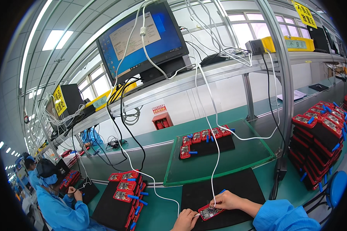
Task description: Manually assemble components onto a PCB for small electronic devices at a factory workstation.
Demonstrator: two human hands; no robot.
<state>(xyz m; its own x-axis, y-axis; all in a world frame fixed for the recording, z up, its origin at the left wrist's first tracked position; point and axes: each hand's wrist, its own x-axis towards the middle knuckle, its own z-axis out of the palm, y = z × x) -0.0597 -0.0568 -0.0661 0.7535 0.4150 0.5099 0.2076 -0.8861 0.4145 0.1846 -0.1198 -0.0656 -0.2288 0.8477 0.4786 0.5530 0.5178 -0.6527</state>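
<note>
A circuit board in a red case (pixel 209 213) lies on a black mat (pixel 235 184) at the front of the bench. My left hand (pixel 185 220) pinches the plug end of a white cable (pixel 169 195) at the case's left end. Whether the plug is seated there, I cannot tell. From above, a second white cable (pixel 218 158) runs down to my right hand (pixel 228 200), whose closed fingers hold its end over the board. Those fingers hide the tip. A blue piece (pixel 222 191) sticks up beside my right hand.
Several red-cased boards with blue tabs sit in a tray (pixel 166 173) ahead, in a left stack (pixel 124 185) and in a tall right stack (pixel 316 146). A monitor (pixel 142 40) stands on the metal shelf (pixel 173 86). Cables hang down. A co-worker (pixel 59 200) works at left.
</note>
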